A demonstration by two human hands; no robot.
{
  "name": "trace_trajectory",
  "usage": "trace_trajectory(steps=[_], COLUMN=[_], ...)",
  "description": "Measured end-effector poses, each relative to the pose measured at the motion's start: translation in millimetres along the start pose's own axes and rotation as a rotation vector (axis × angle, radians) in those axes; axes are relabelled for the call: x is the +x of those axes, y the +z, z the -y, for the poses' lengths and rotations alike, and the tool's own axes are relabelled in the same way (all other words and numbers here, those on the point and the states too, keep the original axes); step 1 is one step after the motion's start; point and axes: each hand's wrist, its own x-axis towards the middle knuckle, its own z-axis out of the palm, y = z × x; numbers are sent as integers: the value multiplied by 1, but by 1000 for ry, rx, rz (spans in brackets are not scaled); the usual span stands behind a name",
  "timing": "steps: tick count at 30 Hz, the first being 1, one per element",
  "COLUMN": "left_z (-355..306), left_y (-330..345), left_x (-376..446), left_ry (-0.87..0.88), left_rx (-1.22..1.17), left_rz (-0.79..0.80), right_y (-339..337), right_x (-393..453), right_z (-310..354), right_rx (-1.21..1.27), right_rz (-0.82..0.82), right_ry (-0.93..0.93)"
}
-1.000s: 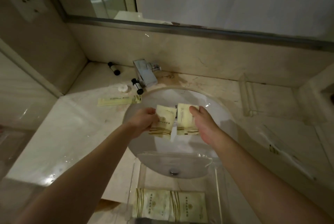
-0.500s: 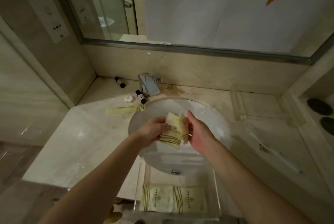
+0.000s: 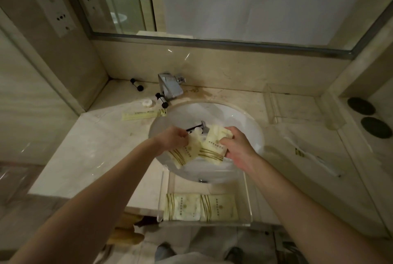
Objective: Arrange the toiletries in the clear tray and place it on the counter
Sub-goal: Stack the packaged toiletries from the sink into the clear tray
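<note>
Over the white sink basin [image 3: 240, 119] my left hand [image 3: 173, 139] grips a cream toiletry packet [image 3: 185, 154] with brown stripes. My right hand [image 3: 237, 146] grips a second packet [image 3: 213, 148] beside it; the two packets touch at their inner edges. Below them the clear tray [image 3: 247, 197] sits at the counter's front edge, partly over the basin. Two more packets [image 3: 200, 207] lie flat side by side in the tray.
On the counter left of the chrome faucet [image 3: 170, 87] lie a long cream sachet [image 3: 143, 114], a white round cap [image 3: 146, 103] and two small black-capped bottles [image 3: 161, 99] [image 3: 137, 84]. A second clear tray [image 3: 297, 106] and a wrapped item [image 3: 312, 158] lie at the right.
The view has lifted, showing more mirror. Both hands brought the two packets together and now hold them side by side, slightly lower over the basin.
</note>
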Motion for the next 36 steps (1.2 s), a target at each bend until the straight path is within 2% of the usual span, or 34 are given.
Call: trace_trajectory(steps=[4,7,11,19,25,31,36], left_z=[11,23,39,60,66,70,70], left_y=[20,36,54,86,84,89,78], left_x=[-7,-12,-17,-27,-32,-36,-38], left_ry=[-21,-22,24,54,92,113,154], left_rx=[370,486,612,633,736,705,767], left_rz=[108,198,234,264,220,240,308], right_y=[-6,-11,-20,-28,-20,-15,-16], right_x=[-8,-19,-31,-46,-50,-50,-49], right_z=[-30,-51,-77,-97,-101,-97,-95], right_rx=[-209,-453,-476,-955,-1338,-1454,-1473], right_rz=[-44,-78,-36,216,295,427,463], right_ry=[79,50,54,10,-228,-245,-263])
